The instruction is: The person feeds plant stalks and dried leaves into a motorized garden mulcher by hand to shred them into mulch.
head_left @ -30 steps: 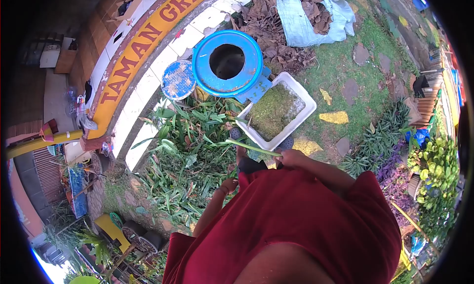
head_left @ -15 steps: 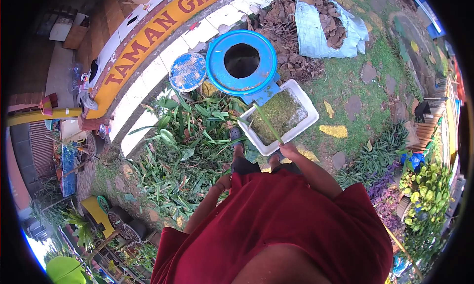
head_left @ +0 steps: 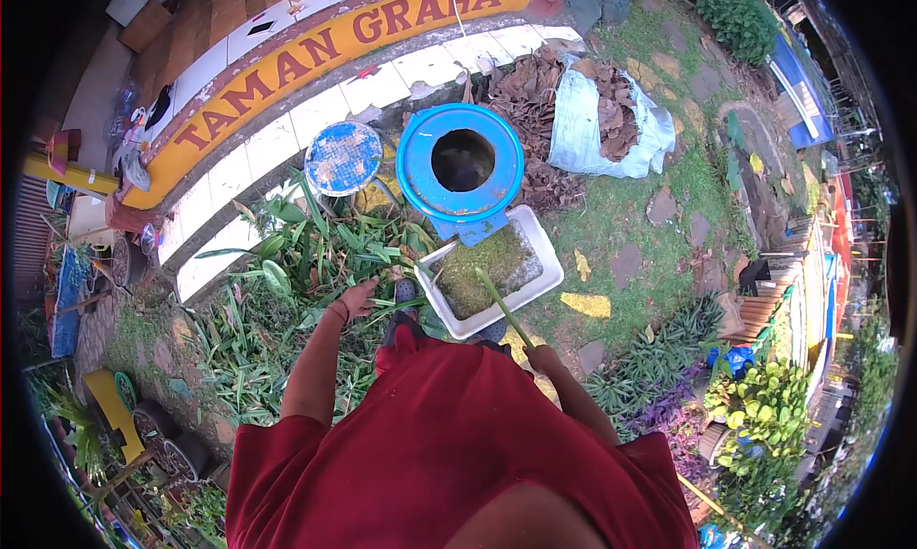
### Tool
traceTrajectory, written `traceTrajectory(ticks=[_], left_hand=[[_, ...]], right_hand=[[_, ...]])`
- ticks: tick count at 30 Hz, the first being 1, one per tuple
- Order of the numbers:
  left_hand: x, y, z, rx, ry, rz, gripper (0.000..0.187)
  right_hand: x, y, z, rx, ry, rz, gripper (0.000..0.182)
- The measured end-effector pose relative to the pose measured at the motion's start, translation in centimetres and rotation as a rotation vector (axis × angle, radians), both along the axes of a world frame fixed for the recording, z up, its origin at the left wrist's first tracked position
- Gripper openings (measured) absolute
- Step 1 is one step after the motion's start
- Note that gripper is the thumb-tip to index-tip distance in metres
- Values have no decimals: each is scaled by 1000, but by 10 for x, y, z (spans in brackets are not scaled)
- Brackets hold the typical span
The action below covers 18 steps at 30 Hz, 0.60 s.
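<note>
My right hand (head_left: 543,359) is wrapped round the lower end of a long green stick (head_left: 503,306), whose far end lies over the near rim of a white tub (head_left: 552,280). Shredded green plant bits (head_left: 470,286) cover much of the tub's bottom. On the other side, my left hand (head_left: 358,299) reaches down with fingers apart at the edge of a heap of cut leaves (head_left: 325,248). Beyond the tub stands a blue drum (head_left: 415,191) with a round dark opening and a chute (head_left: 482,229) over the tub.
A blue-and-white stool (head_left: 342,158) stands left of the drum. Dry brown leaves (head_left: 525,95) and a pale blue sack (head_left: 578,129) of them lie behind it. A tiled ledge with a yellow lettered wall (head_left: 315,48) curves along the back. Plants (head_left: 755,406) grow at right.
My left hand has gone from beside my body down to the leaf heap. The green stick has swung back with my right hand, toward me. My view has shifted and tilted.
</note>
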<state>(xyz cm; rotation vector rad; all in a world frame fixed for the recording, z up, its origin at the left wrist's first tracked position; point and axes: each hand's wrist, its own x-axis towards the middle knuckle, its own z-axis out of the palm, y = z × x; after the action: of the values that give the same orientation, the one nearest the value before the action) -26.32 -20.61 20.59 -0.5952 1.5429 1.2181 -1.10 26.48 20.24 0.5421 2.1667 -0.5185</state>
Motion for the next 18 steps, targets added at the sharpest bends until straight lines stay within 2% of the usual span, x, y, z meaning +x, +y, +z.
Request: traceTrajectory(ticks=[3,4,6,10,11,13,14,17,18], left_hand=[[-101,15,30,72,140,105,97],[-134,23,37,109,184,99,100],[-197,45,53,142,271,46,106],[-294,97,58,112,392,-96,107],[-312,110,57,127,391,-116,107],[-340,130,55,201,284,-127,103],[-348,140,52,212,278,-132,103],[-357,164,29,-146,573,-346,109],[-363,162,19,-144,565,-295,108]], right_hand=[[39,21,-16,-11,-21,1,67],[47,19,-5,4,-21,-14,67],[60,7,27,112,-76,-252,70],[89,-28,65,89,-138,-454,69],[93,-44,79,99,-175,-546,67],[103,-78,110,74,-85,-740,61],[103,-65,112,85,-87,-748,61],[102,-73,125,99,-84,-770,61],[97,-73,123,93,-77,-771,61]])
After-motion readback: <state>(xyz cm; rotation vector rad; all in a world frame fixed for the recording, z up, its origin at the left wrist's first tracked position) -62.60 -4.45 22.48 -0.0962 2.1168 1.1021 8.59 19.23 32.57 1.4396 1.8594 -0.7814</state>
